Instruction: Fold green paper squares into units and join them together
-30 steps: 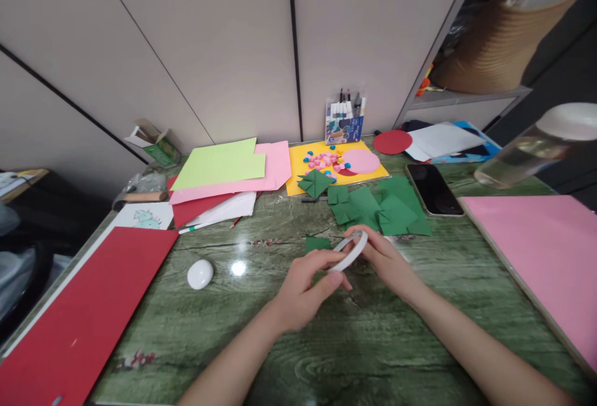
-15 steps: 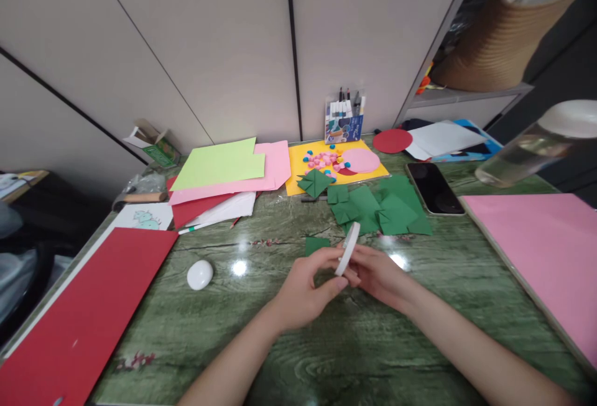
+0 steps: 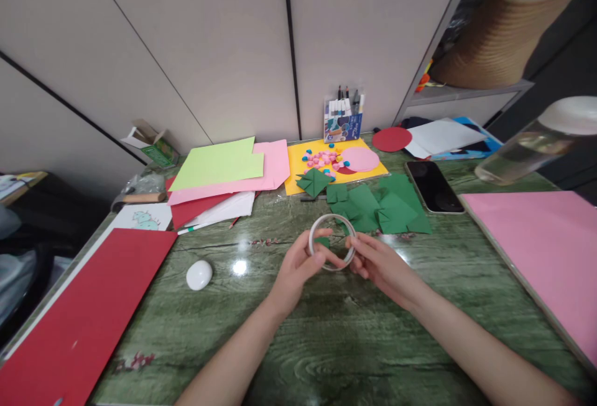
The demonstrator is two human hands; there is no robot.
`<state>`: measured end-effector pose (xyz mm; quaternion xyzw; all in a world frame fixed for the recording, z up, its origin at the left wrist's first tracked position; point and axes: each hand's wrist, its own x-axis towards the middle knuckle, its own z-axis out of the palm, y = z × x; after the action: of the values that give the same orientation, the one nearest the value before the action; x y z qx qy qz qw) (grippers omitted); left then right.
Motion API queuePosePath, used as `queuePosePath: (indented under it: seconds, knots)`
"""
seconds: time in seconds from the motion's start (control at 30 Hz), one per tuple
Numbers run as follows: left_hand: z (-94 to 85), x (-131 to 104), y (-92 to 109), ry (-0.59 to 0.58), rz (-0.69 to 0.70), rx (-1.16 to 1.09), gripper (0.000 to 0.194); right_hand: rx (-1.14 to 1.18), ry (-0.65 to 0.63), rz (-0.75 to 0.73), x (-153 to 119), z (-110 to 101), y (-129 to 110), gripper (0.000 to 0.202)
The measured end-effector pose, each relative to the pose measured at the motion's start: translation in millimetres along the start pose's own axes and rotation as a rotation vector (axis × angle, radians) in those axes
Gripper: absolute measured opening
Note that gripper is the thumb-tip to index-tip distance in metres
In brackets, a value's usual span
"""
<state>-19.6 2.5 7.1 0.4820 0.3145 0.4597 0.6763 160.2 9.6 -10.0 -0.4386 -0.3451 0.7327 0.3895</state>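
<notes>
White ring [image 3: 332, 216] between left fingers [image 3: 315, 262] and right fingers [image 3: 366, 248]

green wood-grain table [image 3: 209, 344] | red sheet [image 3: 93, 306] | white rounded object [image 3: 199, 275] | green papers [image 3: 396, 212] | phone [image 3: 435, 187] | yellow sheet [image 3: 295, 160] | bottle [image 3: 506, 157]

head-worn view | looks forward — and down | close above green table [image 3: 326, 356] | faces pale panels [image 3: 196, 39] beyond it

No text can be read; print on the pen packet [image 3: 344, 126] is blurred.
</notes>
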Motion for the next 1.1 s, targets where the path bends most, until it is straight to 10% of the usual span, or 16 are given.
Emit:
queuePosePath:
  seconds: [0.4,0.53,0.87,1.1]
  knots:
    - [-8.5,3.6,-0.5,0.015,-0.073,0.211,0.034,-1.557,0.225,-0.943,-10.7,-8.0,-1.5,0.016]
    - [-2.4,-0.6,3.7,-0.072,-0.115,0.474,0.029,-1.641,0.161,-1.108,-10.8,-9.1,-1.7,0.018]
    - [-4.7,-2.7,1.9,-0.142,0.069,0.052,0.025,-1.069,0.211,-0.518,-10.5,-1.9,-12.5,0.014]
    - [-2.9,-6.4,1.7,-0.186,-0.033,0.057,0.025,-0.929,0.139,-0.449,-10.7,0.7,-13.1,0.018]
